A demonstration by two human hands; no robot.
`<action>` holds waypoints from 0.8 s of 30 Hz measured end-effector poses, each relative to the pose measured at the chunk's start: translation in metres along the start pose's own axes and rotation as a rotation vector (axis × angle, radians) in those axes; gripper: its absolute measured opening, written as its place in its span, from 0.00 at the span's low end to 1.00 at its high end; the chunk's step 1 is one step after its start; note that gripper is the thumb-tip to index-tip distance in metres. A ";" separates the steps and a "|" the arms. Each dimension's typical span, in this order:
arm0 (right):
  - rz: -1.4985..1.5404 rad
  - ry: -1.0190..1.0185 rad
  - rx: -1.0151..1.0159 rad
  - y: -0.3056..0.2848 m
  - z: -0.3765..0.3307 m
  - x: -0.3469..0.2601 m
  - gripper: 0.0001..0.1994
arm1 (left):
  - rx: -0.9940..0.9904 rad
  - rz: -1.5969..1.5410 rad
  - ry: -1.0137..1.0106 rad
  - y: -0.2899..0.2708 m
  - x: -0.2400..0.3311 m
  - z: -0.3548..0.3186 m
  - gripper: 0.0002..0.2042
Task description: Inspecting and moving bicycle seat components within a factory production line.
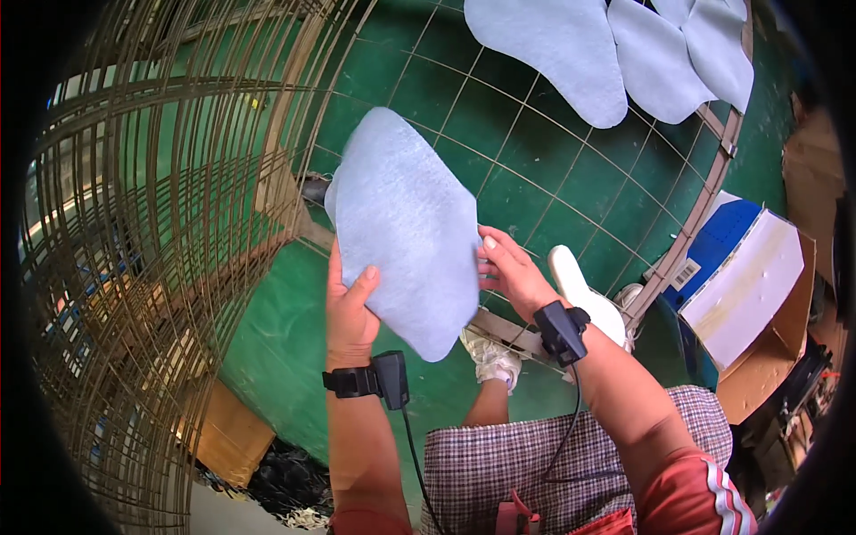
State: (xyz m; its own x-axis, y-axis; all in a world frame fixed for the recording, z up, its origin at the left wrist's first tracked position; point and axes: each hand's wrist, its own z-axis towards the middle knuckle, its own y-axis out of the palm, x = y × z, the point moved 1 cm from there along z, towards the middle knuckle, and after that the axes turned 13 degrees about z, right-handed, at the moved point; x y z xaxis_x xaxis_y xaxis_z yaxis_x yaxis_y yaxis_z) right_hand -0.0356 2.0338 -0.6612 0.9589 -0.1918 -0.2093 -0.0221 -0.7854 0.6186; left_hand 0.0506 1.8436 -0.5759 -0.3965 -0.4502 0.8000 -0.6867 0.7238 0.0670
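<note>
A pale blue-white, felt-like cut piece (410, 232) with a rounded, irregular outline is held up over a wire mesh rack. At its lower left edge, my left hand (350, 308) grips it, thumb on the face and fingers behind. A second edge shows along its left side, so there may be more than one layer. My right hand (514, 272) is closed at the right edge, with thumb and curled fingers against it; part of the fingertips is hidden. Similar pale pieces (557, 53) lie on the far side of the mesh rack (557, 192).
Stacked wire racks (169, 205) stand upright on the left. A white object with a rounded handle (584, 290) sits by the rack's near right side. To the right is an open blue-and-white cardboard box (744, 276). Black wrist devices with cables are on both forearms. The floor (285, 330) is green.
</note>
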 end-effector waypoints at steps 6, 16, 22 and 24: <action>-0.305 -0.059 -0.002 -0.008 0.032 -0.001 0.26 | 0.204 0.168 -0.124 -0.071 -0.071 0.014 0.31; -0.833 -1.030 1.007 -0.131 0.050 -0.176 0.27 | 0.399 0.831 -0.041 -0.081 -0.094 0.035 0.32; -0.498 -0.576 0.833 -0.098 0.068 -0.223 0.12 | 0.614 0.687 0.061 -0.044 -0.055 0.055 0.28; -0.579 -0.745 0.770 -0.096 0.064 -0.233 0.10 | 0.503 0.724 0.140 -0.018 -0.038 0.064 0.27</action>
State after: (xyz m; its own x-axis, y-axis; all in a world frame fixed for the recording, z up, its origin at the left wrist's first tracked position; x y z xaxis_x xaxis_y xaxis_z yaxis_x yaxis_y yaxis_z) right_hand -0.2749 2.1160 -0.7208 0.4910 0.2102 -0.8454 -0.0496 -0.9621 -0.2680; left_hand 0.0392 1.8144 -0.6456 -0.7811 0.1202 0.6127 -0.4962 0.4761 -0.7260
